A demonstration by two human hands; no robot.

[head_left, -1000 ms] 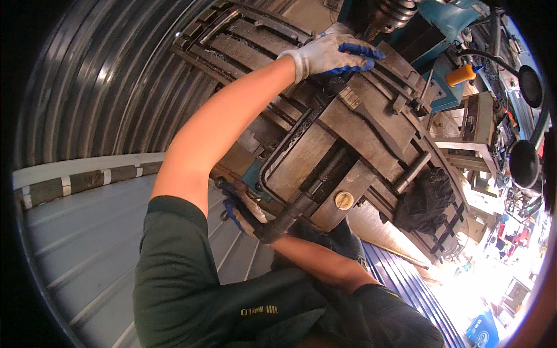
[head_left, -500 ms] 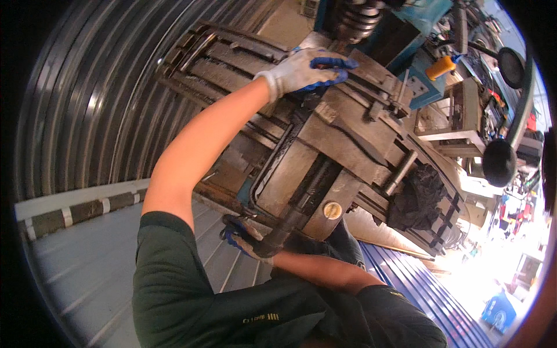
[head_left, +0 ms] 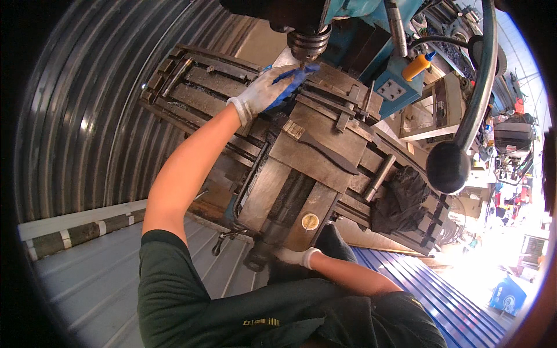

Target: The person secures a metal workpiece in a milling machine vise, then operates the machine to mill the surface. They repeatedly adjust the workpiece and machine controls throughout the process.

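My left hand (head_left: 268,94), in a white glove with blue palm and fingers, reaches over the machine table (head_left: 200,98) with its fingers stretched out. Its fingertips are close beside the tool under the drilling machine's chuck (head_left: 307,43); whether they touch it is unclear. My right hand (head_left: 296,257), in a matching glove, is low by the dark round screw end (head_left: 258,255) of the machine vise (head_left: 264,197). Its fingers are blurred and partly hidden behind that part. A brush with a dark handle (head_left: 328,155) lies across the vise.
A ball-knobbed lever (head_left: 448,168) hangs at the right. A dark cloth (head_left: 400,200) and a metal bar (head_left: 380,178) lie on the table's right part. A small crank handle (head_left: 217,246) juts out near the front. A yellow bottle (head_left: 416,66) stands beyond a blue box (head_left: 397,90).
My right hand has moved rightward from the small crank to beside the vise's screw end. My left hand stays near the chuck, fingers now closer to the tool. The whole view has shifted.
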